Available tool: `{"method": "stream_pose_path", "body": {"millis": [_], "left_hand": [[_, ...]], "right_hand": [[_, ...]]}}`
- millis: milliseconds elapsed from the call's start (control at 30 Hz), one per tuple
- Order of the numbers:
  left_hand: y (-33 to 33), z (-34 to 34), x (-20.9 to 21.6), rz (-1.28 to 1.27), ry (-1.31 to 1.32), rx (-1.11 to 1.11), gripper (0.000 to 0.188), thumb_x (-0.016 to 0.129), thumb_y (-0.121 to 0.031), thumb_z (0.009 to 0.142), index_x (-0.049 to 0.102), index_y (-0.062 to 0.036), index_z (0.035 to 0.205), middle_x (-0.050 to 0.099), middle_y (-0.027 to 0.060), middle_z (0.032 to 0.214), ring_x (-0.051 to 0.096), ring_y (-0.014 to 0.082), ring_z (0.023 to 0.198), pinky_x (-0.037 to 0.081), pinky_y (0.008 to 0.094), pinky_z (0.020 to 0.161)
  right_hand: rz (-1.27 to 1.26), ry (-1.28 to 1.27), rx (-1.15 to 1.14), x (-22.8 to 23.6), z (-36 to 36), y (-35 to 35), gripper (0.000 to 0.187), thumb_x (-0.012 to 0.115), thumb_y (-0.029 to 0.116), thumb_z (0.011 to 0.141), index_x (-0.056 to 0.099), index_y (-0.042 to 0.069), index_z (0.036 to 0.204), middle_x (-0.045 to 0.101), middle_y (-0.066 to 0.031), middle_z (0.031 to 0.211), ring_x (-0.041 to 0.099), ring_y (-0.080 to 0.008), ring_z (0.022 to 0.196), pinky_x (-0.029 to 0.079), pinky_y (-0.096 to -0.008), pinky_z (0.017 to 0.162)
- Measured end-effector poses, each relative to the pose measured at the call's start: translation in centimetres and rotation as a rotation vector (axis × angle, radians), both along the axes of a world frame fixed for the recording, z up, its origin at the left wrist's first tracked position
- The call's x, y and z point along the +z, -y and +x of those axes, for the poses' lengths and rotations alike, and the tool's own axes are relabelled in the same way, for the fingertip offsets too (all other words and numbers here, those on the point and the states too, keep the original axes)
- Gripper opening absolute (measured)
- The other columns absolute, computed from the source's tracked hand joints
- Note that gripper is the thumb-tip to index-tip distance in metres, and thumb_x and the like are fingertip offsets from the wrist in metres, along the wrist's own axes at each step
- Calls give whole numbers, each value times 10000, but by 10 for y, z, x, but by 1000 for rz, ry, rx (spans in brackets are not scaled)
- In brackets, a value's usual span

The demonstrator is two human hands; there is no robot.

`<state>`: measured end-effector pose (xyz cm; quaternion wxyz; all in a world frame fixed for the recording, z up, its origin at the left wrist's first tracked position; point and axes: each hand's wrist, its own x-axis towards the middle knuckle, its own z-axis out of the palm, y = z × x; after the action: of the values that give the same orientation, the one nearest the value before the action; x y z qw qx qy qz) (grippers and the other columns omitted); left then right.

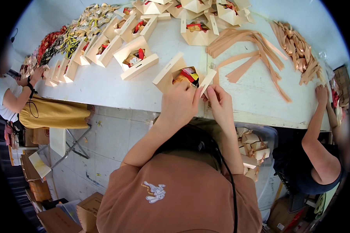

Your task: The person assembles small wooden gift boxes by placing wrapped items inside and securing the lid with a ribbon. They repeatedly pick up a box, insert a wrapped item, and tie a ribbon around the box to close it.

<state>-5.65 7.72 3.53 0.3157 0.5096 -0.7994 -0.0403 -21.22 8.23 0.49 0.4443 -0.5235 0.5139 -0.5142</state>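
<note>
Bending over the near side of one open cream box (169,73), which lies on the white desk (124,90), the fingers of the left hand (181,100) hold this box, with the thumb close to its right panel. At the lower end of this same panel, the right hand (220,101) pinches with thumb and forefinger; whether a ribbon is also between them, I cannot tell. Inside the box sit small packets (188,73) in red, yellow and black. To the left of the box stand similar filled boxes (140,66), also open, and others are beyond it. To its right spread loose tan ribbons (230,40), and farther right is a ribbon pile (297,52), near which a co-worker's hand (321,94) reaches.
</note>
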Motion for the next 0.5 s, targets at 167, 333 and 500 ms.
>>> {"method": "stream_pose_path", "body": {"millis": [167, 333, 500], "left_hand": [[26, -3, 7, -1, -164, -154, 192, 716, -162, 874, 665, 4, 957, 653, 126, 879, 662, 278, 734, 527, 369, 663], [26, -4, 8, 263, -314, -196, 165, 685, -146, 889, 637, 8, 920, 634, 154, 884, 640, 321, 789, 513, 411, 714], [24, -7, -5, 230, -357, -182, 149, 706, -112, 874, 647, 21, 909, 640, 128, 842, 638, 260, 691, 512, 365, 656]], "right_hand": [[14, -96, 11, 6, 0, 2, 226, 510, 126, 1028, 619, -42, 923, 647, -60, 738, 579, -107, 682, 483, -267, 651], [-7, -209, -7, 4, 0, 8, 240, 503, 139, 1023, 604, -34, 893, 639, -95, 690, 602, -153, 631, 483, -299, 616], [-30, -237, -21, -13, -4, 13, 279, 477, 174, 1031, 600, -28, 884, 625, -114, 665, 596, -205, 592, 476, -335, 595]]}}
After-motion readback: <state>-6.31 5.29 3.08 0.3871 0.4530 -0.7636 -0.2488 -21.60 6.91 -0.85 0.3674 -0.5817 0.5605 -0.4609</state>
